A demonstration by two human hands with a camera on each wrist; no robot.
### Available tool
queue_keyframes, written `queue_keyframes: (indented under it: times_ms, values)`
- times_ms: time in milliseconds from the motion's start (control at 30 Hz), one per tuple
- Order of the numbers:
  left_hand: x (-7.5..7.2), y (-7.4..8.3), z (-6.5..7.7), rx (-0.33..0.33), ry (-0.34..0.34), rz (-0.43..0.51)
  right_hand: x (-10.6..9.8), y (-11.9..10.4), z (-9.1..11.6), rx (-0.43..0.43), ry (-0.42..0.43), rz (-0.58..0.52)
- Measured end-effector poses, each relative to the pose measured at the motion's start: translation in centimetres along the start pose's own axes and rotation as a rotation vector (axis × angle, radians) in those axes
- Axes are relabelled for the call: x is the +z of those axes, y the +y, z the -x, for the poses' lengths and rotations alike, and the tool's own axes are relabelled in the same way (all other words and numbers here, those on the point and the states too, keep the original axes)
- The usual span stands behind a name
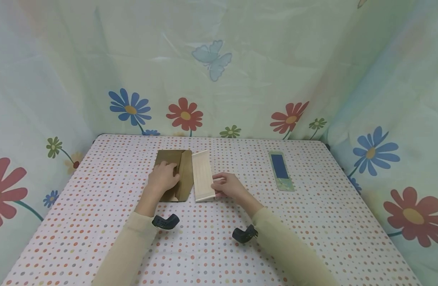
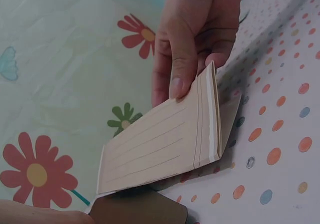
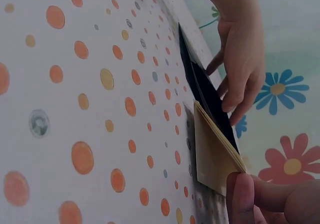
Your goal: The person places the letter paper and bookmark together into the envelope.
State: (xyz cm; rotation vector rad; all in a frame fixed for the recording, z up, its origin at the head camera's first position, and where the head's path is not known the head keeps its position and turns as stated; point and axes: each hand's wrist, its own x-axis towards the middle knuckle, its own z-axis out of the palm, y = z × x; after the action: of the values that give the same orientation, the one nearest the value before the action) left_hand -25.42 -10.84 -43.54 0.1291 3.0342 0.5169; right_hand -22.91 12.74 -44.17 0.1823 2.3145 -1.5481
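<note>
A brown envelope [image 1: 186, 176] lies on the table left of centre, its flap toward the right. My left hand [image 1: 163, 176] rests on it, fingers bent loosely over the body near the flap. In the right wrist view the envelope [image 3: 212, 97] looks dark and gapes along one side, with the fingers of the left hand [image 3: 242, 59] touching it. Beside the flap, my right hand [image 1: 230, 185] pinches a folded sheet of cream lined letter paper [image 1: 203, 174] by its right edge. The left wrist view shows the paper [image 2: 155, 144] tilted, its layers stacked, thumb on top.
Farther right lies a narrow pale green card [image 1: 286, 184] with a dark blue rectangle on it. A dotted cloth [image 1: 222, 246] covers the table. Flowered curtains [image 1: 219, 107] stand at the back and both sides.
</note>
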Motion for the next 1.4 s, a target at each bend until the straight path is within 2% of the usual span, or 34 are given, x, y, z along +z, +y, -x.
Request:
queue_keyframes:
  times_ms: [367, 800, 933, 1067, 1133, 1300, 1400]
  values:
    - [0.2, -0.5, 0.1, -0.006, -0.015, 0.013, 1.7, -0.4, -0.4, -0.001, -0.028, -0.033]
    - [0.4, -0.3, 0.0, -0.024, -0.014, 0.006, 2.6, -0.8, -0.9, -0.002, -0.016, 0.007]
    - [0.5, -0.1, -0.1, -0.019, -0.016, 0.004, 2.7, -0.8, -0.8, -0.021, -0.004, 0.062]
    - [0.5, 0.0, -0.1, -0.013, -0.012, 0.003, 2.7, -0.9, -0.6, -0.051, 0.032, 0.165]
    - [0.5, -0.1, -0.1, -0.009, -0.011, 0.005, 2.6, -0.9, -0.6, -0.11, 0.066, 0.281]
    - [0.4, -0.2, -0.3, -0.003, -0.01, 0.002, 2.5, -1.2, -0.2, -0.376, 0.106, 0.667]
    - [0.4, -0.2, -0.4, -0.005, -0.01, -0.004, 2.6, -1.3, 0.0, -0.484, 0.039, 0.822]
